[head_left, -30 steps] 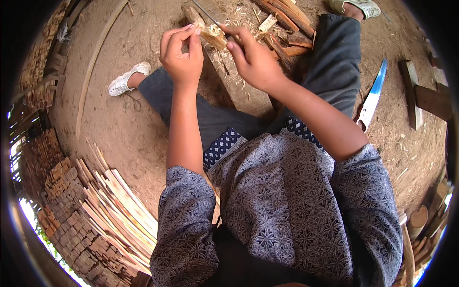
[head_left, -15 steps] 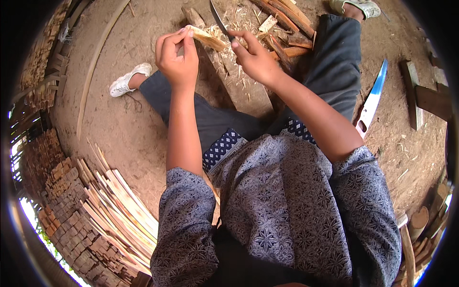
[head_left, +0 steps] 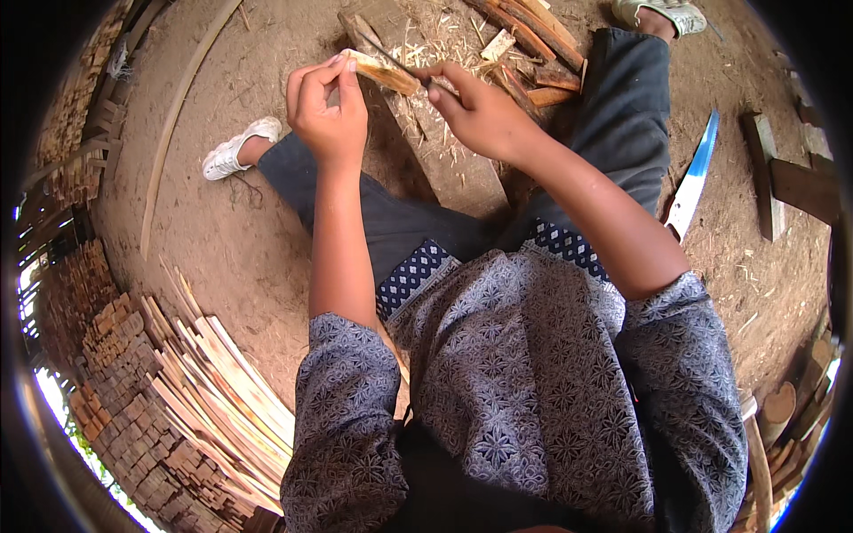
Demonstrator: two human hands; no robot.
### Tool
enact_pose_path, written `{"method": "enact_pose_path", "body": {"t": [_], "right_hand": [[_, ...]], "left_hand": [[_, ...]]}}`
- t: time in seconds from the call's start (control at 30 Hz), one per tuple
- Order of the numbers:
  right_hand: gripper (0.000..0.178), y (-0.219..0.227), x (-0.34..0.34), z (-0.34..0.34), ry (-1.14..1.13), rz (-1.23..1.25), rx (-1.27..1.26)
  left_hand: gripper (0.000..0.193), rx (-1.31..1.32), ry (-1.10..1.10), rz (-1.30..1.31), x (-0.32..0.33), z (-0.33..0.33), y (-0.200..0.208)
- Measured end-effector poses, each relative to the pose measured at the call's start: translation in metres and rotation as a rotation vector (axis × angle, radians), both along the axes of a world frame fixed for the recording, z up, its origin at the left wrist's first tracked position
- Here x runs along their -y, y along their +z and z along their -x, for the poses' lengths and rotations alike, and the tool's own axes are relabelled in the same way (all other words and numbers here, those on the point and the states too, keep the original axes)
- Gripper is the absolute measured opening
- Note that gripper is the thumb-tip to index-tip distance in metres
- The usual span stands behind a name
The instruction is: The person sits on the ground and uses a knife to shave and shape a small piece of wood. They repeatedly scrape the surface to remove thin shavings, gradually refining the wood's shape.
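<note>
Between the thumb and fingers of my left hand [head_left: 325, 105] is one end of a short piece of wood [head_left: 384, 73], pale on top with a browner lower end. My right hand [head_left: 475, 108] grips a knife [head_left: 391, 57] by its handle, which the fingers mostly cover. The dark, narrow blade points up and left, lying along the far side of the wood piece; whether it touches the wood I cannot tell. Beneath both hands a wooden plank [head_left: 462, 182] runs between my legs, with pale shavings [head_left: 455, 147] scattered over it and beyond.
Split wood pieces [head_left: 538, 44] lie at the far right of the plank. A handsaw [head_left: 695, 178] with a blue-tinged blade rests on the ground at right, near wooden blocks [head_left: 766, 173]. Long pale strips [head_left: 222, 364] and stacked wood [head_left: 147, 444] fill the lower left.
The knife blade has swung from pointing steeply upward to lying left along the wood piece. My right hand has turned with it; my left hand has barely shifted.
</note>
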State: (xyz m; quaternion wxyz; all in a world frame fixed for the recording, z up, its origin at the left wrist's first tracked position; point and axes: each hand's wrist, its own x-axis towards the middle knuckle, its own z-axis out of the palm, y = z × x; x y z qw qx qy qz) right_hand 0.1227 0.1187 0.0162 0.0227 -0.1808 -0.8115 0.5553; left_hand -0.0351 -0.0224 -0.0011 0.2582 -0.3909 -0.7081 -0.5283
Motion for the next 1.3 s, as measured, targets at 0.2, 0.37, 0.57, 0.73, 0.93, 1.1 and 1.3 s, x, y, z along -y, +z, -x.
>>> {"method": "enact_pose_path", "body": {"t": [0.2, 0.37, 0.57, 0.73, 0.93, 1.1, 1.3], "right_hand": [[0.033, 0.049, 0.011, -0.007, -0.166, 0.04, -0.225], [0.035, -0.061, -0.001, -0.011, 0.011, -0.138, -0.031], [0.039, -0.011, -0.014, 0.0, -0.033, 0.206, 0.082], [0.038, 0.043, 0.008, 0.011, -0.269, 0.075, -0.516], [0.042, -0.064, -0.007, 0.0, 0.059, -0.105, 0.085], [0.039, -0.018, -0.002, 0.012, -0.029, 0.197, 0.026], [0.036, 0.029, 0.001, 0.01, -0.246, 0.045, -0.288]], "left_hand": [[0.009, -0.018, -0.022, 0.064, 0.001, -0.007, -0.002], [0.008, -0.03, -0.057, 0.17, -0.001, -0.012, 0.004], [0.007, -0.066, -0.061, 0.146, 0.0, -0.008, 0.0], [0.007, -0.045, -0.067, 0.144, -0.001, -0.012, 0.0], [0.008, -0.041, -0.122, 0.153, -0.002, -0.012, -0.001], [0.007, -0.036, -0.1, 0.148, 0.002, -0.014, -0.003], [0.008, -0.05, -0.119, 0.167, -0.005, -0.012, 0.004]]}}
